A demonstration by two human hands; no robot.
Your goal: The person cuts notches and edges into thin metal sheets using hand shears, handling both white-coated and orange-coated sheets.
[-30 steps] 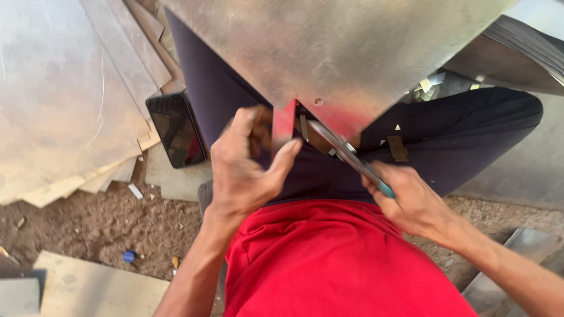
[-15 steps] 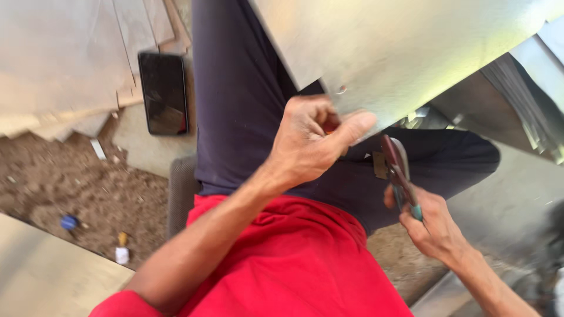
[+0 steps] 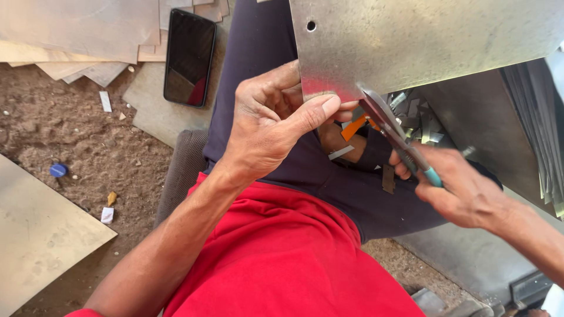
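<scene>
The left hand (image 3: 267, 120) has slid back down to the near corner of the galvanized metal sheet (image 3: 423, 41) and is now pinching it, while the right hand (image 3: 464, 191), clamped on the teal-handled snips (image 3: 396, 138), is bringing the blades back against that edge — cutting is resuming. The sheet is lying thin, dull-spangled and flat across the lap — one punched hole near the left.

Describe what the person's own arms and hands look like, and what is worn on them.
Both arms are bare: no sleeve shows on the forearms, and only a bit of red fabric shows near the left elbow at the bottom edge. The left hand and right hand wear no gloves; no rings, watch or bands are visible. The forearms look lean, with veins and knuckles standing out.
</scene>
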